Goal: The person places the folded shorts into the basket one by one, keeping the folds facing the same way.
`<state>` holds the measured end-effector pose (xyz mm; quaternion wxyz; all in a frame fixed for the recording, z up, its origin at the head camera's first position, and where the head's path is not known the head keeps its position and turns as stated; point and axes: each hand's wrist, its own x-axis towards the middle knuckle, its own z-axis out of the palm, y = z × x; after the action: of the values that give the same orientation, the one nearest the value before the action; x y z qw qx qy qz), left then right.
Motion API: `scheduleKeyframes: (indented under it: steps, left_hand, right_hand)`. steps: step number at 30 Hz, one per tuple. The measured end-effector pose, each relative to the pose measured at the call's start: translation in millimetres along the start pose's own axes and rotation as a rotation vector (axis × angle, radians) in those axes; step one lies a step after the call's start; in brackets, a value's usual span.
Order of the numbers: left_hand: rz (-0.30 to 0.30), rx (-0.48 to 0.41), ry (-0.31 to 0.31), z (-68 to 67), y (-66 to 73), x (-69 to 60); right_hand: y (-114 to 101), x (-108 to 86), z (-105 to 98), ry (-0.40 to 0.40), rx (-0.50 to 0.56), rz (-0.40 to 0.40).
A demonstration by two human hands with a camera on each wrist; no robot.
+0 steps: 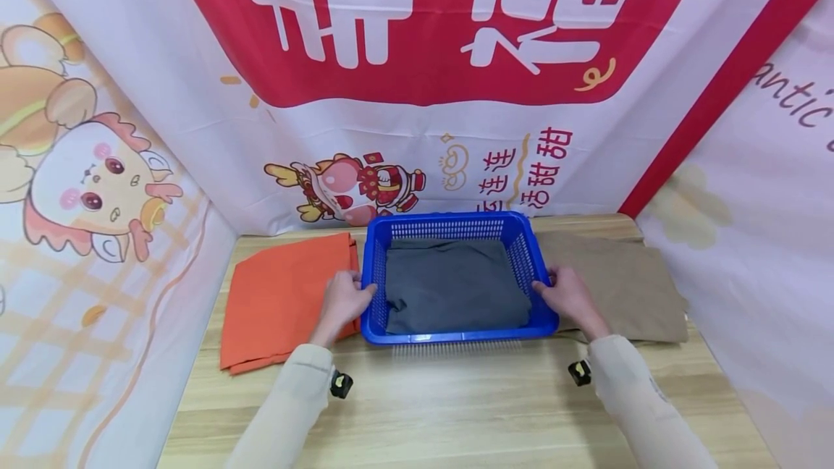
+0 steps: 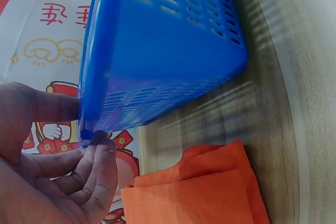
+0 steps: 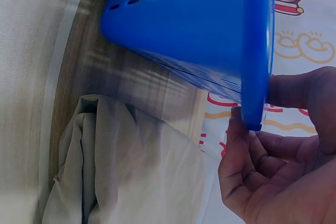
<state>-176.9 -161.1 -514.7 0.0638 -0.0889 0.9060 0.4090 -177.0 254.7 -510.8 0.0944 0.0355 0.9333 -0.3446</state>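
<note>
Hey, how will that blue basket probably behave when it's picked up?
The basket seems fairly stiff: its rim looks straight between left hand and right hand. It's probably light for its size, given its slotted walls. Being wide, it probably won't tip easily.

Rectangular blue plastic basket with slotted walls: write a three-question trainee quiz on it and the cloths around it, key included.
1. True or false: the left hand and the right hand hold opposite ends of the rectangular blue plastic basket by its rim.

2. Which colour is the cloth inside the basket?
A) orange
B) dark grey
C) tan

3. Fill in: the folded orange cloth lies on the person's ____ side of the basket, the folded tan cloth on the ____ side.

Key:
1. True.
2. B: the folded dark grey cloth.
3. left; right.
</note>
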Motion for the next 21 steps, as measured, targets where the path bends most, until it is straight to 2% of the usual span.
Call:
scheduleKeyframes:
  steps: [5, 10, 14, 21]
  left_hand:
    - [0.014, 0.002, -0.006, -2.1, -5.5, -1.4]
    - [-0.008, -0.026, -0.005, -14.3, -17.8, -1.0]
    - [-0.027, -0.024, 0.032, -29.5, -37.3, 1.5]
    - [-0.087, 0.039, 0.117, -59.0, -74.8, 3.4]
  right_hand:
    - [-2.8, -5.9, 0.1, 0.024, -0.025, -0.007]
    - [-6.2, -19.4, 0.7, 0.081, -0.075, -0.001]
    - [-8.9, -33.0, 2.1, 0.160, -0.083, -0.022]
    - [-13.8, -53.1, 9.7, 0.351, -0.131, -0.174]
